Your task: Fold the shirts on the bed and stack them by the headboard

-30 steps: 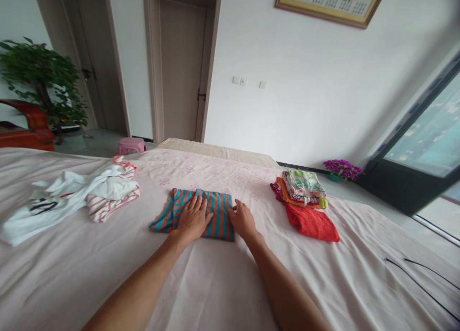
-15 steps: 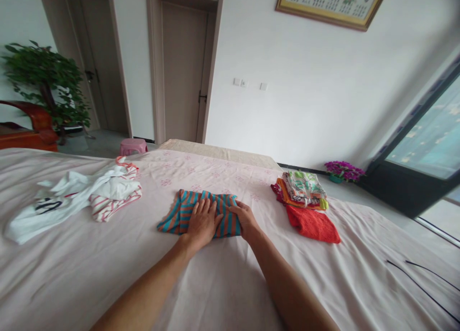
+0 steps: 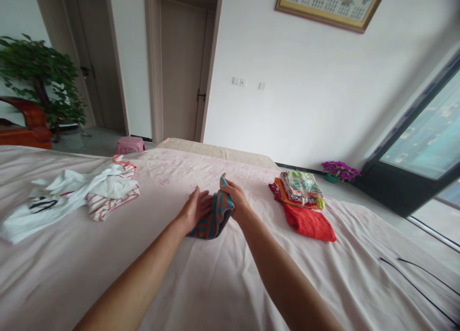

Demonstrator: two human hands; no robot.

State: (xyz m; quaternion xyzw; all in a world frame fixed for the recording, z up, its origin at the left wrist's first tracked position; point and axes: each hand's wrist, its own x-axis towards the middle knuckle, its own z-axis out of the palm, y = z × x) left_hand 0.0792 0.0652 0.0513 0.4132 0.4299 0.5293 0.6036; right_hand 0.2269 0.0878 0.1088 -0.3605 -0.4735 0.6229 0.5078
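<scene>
The grip of the right hand (image 3: 235, 197) pinches the blue-and-orange striped fabric garment (image 3: 214, 221) over the pale pink floral sheet (image 3: 204, 283), whose folds could slip loose if the left hand (image 3: 194, 212), fingers extended, supports the garment too little.

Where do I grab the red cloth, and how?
I'd pinch the red cloth by its near edge, coming from the near side, thumb on top and fingers slid underneath. It lies low and flattish, and that edge looks free, while its far edge meets the pile of clothes.
</scene>
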